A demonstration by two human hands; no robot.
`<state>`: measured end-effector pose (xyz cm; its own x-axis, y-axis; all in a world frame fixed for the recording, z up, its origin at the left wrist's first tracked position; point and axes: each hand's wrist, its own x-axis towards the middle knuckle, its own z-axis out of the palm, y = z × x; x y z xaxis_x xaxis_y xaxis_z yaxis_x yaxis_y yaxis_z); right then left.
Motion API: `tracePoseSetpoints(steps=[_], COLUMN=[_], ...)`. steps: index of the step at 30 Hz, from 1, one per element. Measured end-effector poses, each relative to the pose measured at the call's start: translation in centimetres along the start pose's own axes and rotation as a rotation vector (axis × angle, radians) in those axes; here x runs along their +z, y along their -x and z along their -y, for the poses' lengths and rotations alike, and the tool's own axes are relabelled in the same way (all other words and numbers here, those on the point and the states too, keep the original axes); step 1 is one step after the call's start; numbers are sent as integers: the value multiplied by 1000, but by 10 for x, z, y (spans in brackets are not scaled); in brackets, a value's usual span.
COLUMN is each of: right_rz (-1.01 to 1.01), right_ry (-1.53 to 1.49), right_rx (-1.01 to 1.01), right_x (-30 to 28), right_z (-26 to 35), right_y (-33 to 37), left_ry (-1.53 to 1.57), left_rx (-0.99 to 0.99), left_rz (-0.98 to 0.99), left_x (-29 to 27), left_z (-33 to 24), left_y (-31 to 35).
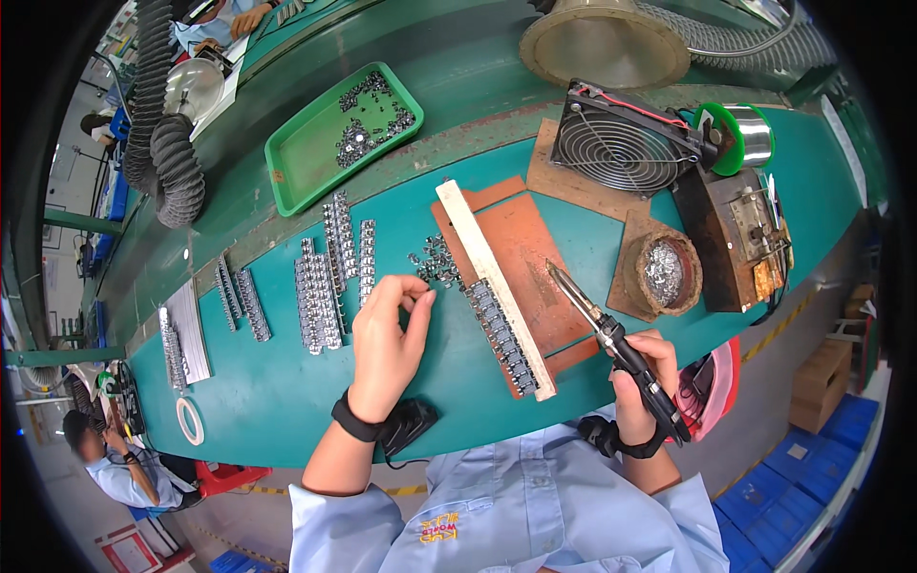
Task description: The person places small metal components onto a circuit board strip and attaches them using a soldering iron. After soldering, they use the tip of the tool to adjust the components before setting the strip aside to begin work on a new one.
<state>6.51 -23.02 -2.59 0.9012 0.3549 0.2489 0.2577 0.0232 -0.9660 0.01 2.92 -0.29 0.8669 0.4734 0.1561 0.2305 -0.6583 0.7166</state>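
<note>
My right hand is wrapped round the black handle of a soldering iron. The iron's metal tip points up and left, over a reddish-brown board. Along that board runs a pale wooden strip, with a row of small dark electronic parts lined up on its left edge. My left hand is over the green mat, fingers curled and thumb close to the forefinger; anything pinched there is too small to make out. Just beyond its fingertips is a loose pile of small black components.
Rows of assembled parts lie left of my left hand. Beyond stands a green tray with loose parts. At the right are a fan, a round pot, a solder spool and a metal box. Other people work at the left.
</note>
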Motion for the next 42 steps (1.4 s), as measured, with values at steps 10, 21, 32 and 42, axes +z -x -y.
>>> tracePoseSetpoints(steps=[10, 21, 32, 42], right_rz=[5, -13, 12, -12], right_ry=[14, -42, -19, -33], right_rx=[-18, -21, -8, -70], right_x=[0, 0, 0, 0], right_z=[1, 3, 3, 0], right_y=[-1, -1, -2, -4], left_ry=[992, 1211, 1044, 1065], left_rx=[-397, -485, -575, -559], left_rz=[409, 528, 699, 624], left_x=[-17, -10, -1, 6], left_z=[-24, -25, -23, -29], left_y=[14, 23, 28, 33])
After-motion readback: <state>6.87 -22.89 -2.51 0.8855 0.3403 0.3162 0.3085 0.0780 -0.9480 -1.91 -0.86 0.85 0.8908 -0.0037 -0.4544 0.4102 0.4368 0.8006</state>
